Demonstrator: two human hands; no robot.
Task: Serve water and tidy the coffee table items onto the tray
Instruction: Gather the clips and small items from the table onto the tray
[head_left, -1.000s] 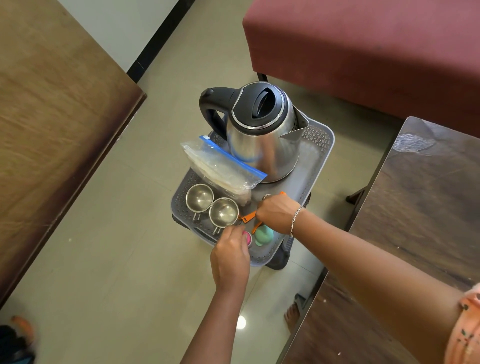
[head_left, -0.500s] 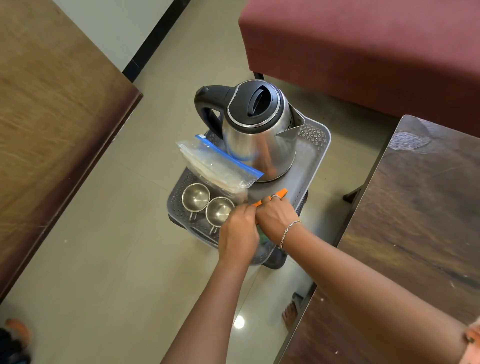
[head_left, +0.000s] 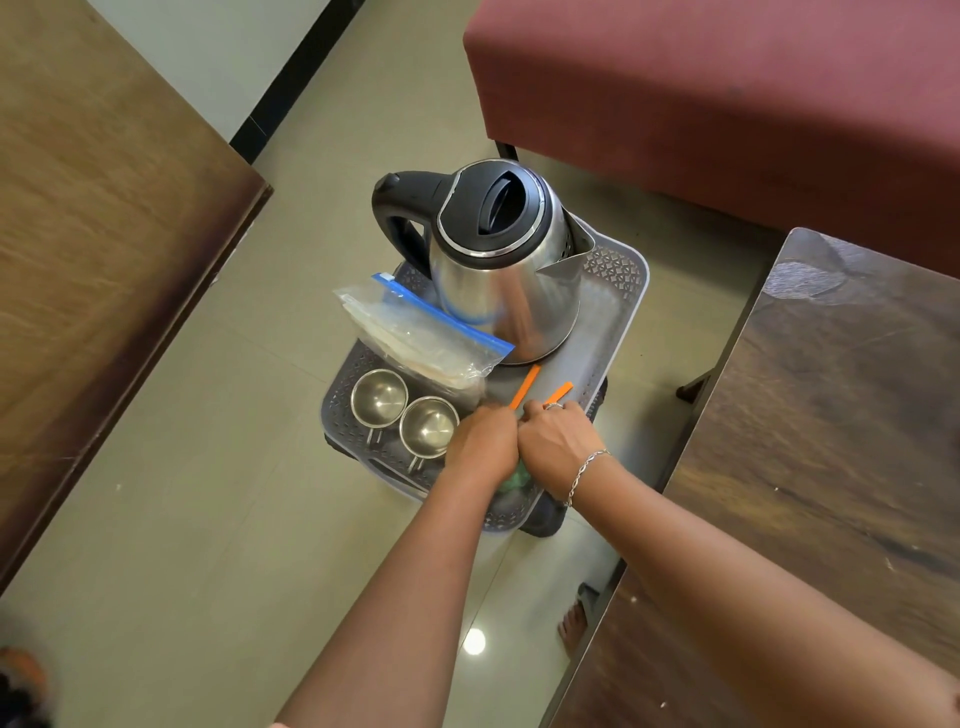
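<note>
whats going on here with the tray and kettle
A person is bent over a grey tray set low above the floor. Both hands work at its near end: the left hand and right hand sit side by side, each over an orange strip that sticks out past the fingers. A steel kettle, a zip bag and two steel cups are already on the tray.

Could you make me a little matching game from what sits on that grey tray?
Things:
1. kettle
2. plastic bag
3. steel cups
4. orange sticks

Descriptions:
A. side by side, empty, at the tray's left edge
B. poking out from under both hands
C. blue zip strip along its top
D. black lid and handle

Pairs: 1-D, 2-C, 3-A, 4-B
</note>
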